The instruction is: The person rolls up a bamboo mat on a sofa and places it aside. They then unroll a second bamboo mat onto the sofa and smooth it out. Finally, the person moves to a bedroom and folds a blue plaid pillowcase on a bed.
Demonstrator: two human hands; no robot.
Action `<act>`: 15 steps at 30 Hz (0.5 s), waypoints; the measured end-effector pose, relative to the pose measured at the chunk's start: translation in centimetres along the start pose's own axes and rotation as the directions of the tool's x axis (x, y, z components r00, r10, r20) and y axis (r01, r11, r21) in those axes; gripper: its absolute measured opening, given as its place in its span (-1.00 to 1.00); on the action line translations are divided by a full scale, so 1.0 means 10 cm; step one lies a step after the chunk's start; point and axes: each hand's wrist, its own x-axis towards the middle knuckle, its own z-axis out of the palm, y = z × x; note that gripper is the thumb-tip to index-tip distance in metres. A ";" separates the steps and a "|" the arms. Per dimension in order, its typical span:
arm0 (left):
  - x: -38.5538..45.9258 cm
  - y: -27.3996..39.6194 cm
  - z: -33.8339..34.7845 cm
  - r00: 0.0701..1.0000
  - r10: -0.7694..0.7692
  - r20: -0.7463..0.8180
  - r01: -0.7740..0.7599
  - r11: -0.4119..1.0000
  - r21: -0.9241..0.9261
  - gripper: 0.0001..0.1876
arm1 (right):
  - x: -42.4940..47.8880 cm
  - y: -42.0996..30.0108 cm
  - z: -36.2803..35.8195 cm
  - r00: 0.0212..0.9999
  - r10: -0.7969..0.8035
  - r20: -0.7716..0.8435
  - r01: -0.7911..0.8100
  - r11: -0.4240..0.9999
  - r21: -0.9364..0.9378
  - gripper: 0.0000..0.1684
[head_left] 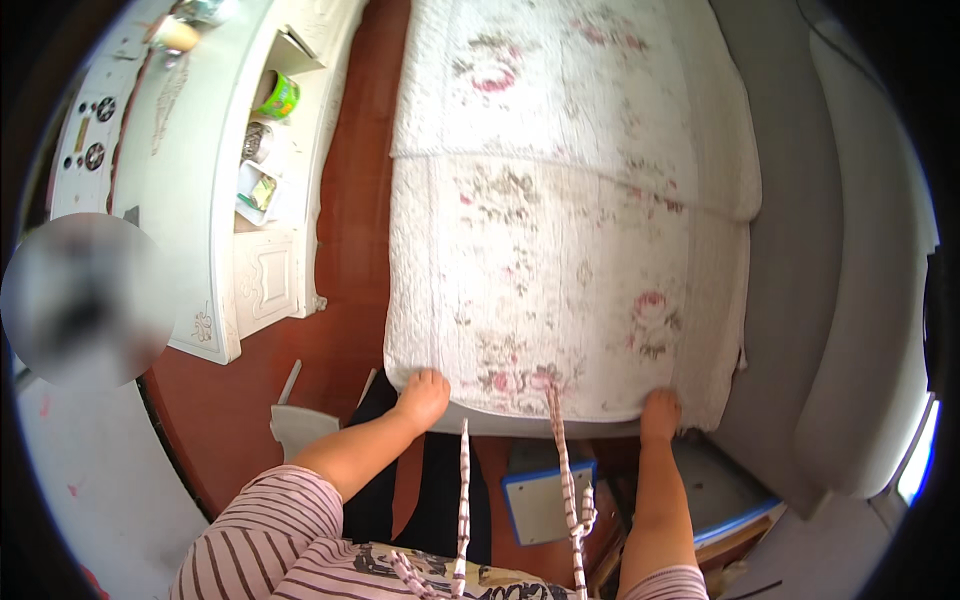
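Note:
A white quilted sofa cover [555, 255] with pink roses and grey leaves lies lengthwise over the seat of a grey sofa [787, 247]. My left hand [425, 400] grips the cover's near left corner with curled fingers. At the near edge, further right, my right hand [661, 415] holds the cover a little in from its right corner. Between my hands the hem sags slightly, and a strip of grey seat front shows under it. A second quilted piece [555, 75] overlaps the far part. My fingertips are partly hidden by the cloth.
Left stands a white coffee table [180, 172] with an open shelf holding a green tub [281, 96] and a white plastic basket [257, 193]. A small white stool [304, 431] and blue-edged boards [550, 501] are near my legs. Striped drawstrings [562, 450] hang before me. A blurred patch hides the far left.

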 end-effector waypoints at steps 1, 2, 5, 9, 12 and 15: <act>-0.02 0.01 0.01 0.997 0.016 0.077 -0.010 0.997 -0.072 -0.81 | 0.01 0.09 -0.01 0.990 -0.018 0.140 0.006 0.997 0.082 -0.80; -0.05 0.02 0.00 0.999 0.024 0.029 -0.022 0.997 -0.079 -0.83 | 0.00 0.12 -0.03 0.993 -0.053 0.108 0.045 0.996 0.078 -0.79; -0.13 0.09 -0.04 0.997 0.037 0.070 -0.029 0.994 -0.108 -0.84 | -0.07 0.21 -0.06 0.988 -0.044 0.146 0.036 0.998 0.059 -0.81; -0.15 0.13 -0.20 0.992 0.025 0.124 -0.013 0.995 -0.097 -0.83 | -0.04 0.28 -0.15 0.953 -0.069 0.296 0.038 0.993 0.109 -0.82; -0.14 0.10 -0.29 0.978 0.078 0.193 -0.044 0.983 -0.177 -0.82 | 0.05 0.35 -0.23 0.894 0.009 0.447 0.002 1.000 -0.024 -0.81; -0.15 0.04 -0.27 0.970 0.102 0.222 -0.058 0.979 -0.195 -0.81 | 0.05 0.37 -0.28 0.900 -0.013 0.436 0.013 1.000 0.003 -0.81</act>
